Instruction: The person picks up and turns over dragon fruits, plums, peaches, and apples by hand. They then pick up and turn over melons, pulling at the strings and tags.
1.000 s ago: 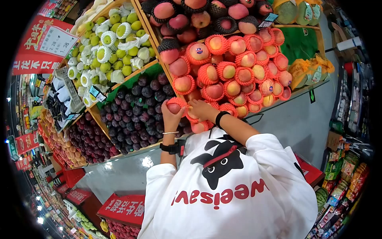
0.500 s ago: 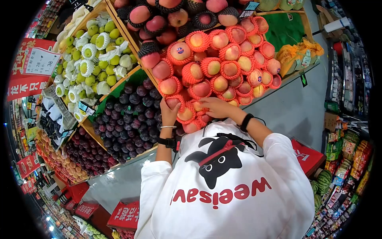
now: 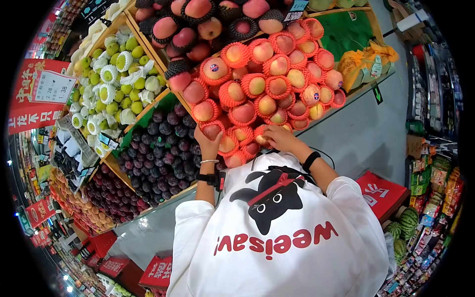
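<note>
A heap of red-yellow apples point(image 3: 267, 104) in red foam nets fills the bin in front of me. My left hand point(image 3: 210, 143) is at the heap's lower left corner, its thumb and fingers around a netted apple point(image 3: 213, 129). To the right, my right hand point(image 3: 284, 138) has its fingers bent against another netted apple point(image 3: 260, 134) near the front edge; part of that grip is hidden. Both apples sit among the others. Between the hands lie more netted apples point(image 3: 228, 145).
Dark plums point(image 3: 163, 153) lie left of the apples, with green pears point(image 3: 118, 74) beyond. Wooden dividers point(image 3: 170, 79) separate the bins. Apples in black nets point(image 3: 198, 29) are behind. An orange-netted bag point(image 3: 363, 64) lies at the right, and a red box point(image 3: 381, 195) stands lower right.
My right hand has shifted right and slightly down, its fingers now more bent at a front apple. My left hand stays on its apple. The view has tilted a little.
</note>
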Tool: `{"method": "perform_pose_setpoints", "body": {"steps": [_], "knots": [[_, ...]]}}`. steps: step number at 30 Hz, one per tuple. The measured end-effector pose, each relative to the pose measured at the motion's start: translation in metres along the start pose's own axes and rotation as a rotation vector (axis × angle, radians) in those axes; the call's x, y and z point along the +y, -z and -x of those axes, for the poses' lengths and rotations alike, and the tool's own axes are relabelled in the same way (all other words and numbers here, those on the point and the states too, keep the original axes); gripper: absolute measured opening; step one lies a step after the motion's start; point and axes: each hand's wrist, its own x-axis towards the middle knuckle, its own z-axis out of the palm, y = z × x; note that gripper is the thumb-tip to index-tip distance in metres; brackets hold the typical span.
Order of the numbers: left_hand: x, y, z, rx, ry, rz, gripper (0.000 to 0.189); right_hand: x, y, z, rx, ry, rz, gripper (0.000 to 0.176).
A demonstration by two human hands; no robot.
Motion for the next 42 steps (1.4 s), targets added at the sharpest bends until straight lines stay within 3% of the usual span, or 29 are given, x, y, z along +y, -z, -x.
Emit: {"method": "perform_pose_setpoints", "body": {"steps": [7, 15, 22, 25, 27, 30, 33, 36, 39, 41, 42], "knots": [[0.003, 0.022, 0.002, -0.148, -0.193, -0.206, 0.099, 0.013, 0.001, 0.004, 0.026, -0.058, -0.028, 0.02], [0.032, -0.008, -0.003, 0.021, -0.1, -0.419, 0.092, 0.021, 0.0, 0.0, 0.064, 0.012, -0.006, 0.018], [0.027, -0.029, -0.014, 0.024, 0.033, -0.52, 0.09, 0.01, -0.002, -0.005, 0.091, 0.041, 0.285, 0.047], [0.018, -0.027, -0.014, 0.042, -0.04, -0.47, 0.092, 0.011, -0.008, -0.006, 0.083, 0.063, 0.38, 0.056], [0.018, -0.016, -0.016, -0.052, -0.011, -0.385, 0.094, 0.012, -0.01, -0.007, 0.062, 0.047, 0.428, 0.058], [0.018, -0.001, -0.013, -0.121, -0.041, -0.317, 0.094, 0.02, -0.016, -0.011, 0.038, 0.08, 0.435, 0.052], [0.014, 0.0, -0.002, -0.139, -0.025, -0.222, 0.094, 0.037, -0.016, -0.009, 0.073, 0.205, 0.252, 0.044], [0.013, 0.002, 0.006, -0.125, -0.027, -0.217, 0.094, 0.035, -0.003, 0.006, 0.136, 0.149, 0.087, 0.04], [0.029, -0.002, 0.012, -0.05, -0.05, -0.321, 0.082, 0.03, 0.001, 0.022, 0.234, -0.127, 0.088, 0.035], [0.047, -0.003, 0.018, 0.017, -0.073, -0.433, 0.077, 0.033, -0.008, 0.027, 0.317, -0.097, 0.152, 0.03], [0.078, -0.001, 0.018, 0.074, -0.115, -0.464, 0.065, 0.035, -0.014, 0.03, 0.354, -0.081, 0.185, 0.027]]}}
